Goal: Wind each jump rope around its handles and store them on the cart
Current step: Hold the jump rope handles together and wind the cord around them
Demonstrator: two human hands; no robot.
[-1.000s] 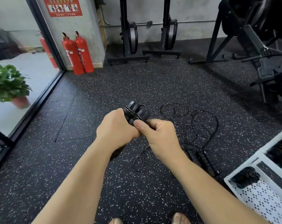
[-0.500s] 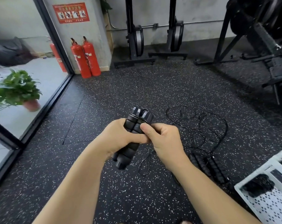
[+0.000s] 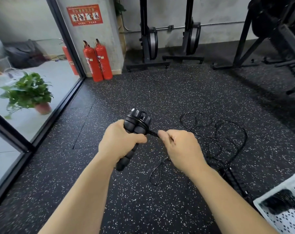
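Observation:
My left hand (image 3: 119, 141) grips a pair of black jump rope handles (image 3: 135, 127) held together, their tops pointing up and away. A thin black cord is wrapped round the handles near the top. My right hand (image 3: 180, 147) pinches that cord (image 3: 152, 132) just right of the handles and holds it taut; a loose loop of it (image 3: 156, 173) hangs below toward the floor. A second black rope (image 3: 227, 132) lies tangled on the floor to the right, its handles (image 3: 234, 181) near the white cart (image 3: 281, 218) at the lower right corner.
A wound black rope (image 3: 278, 200) lies on the cart's perforated shelf. Two red fire extinguishers (image 3: 97, 61) stand by the pillar, a potted plant (image 3: 28, 93) behind the glass wall at left. Black gym machines (image 3: 278, 39) stand along the back and right. Speckled rubber floor all around.
My right hand has moved rightward away from the handles, pulling the cord taut. My left hand has tilted the handles more upright. The view has shifted so the cart sits lower right.

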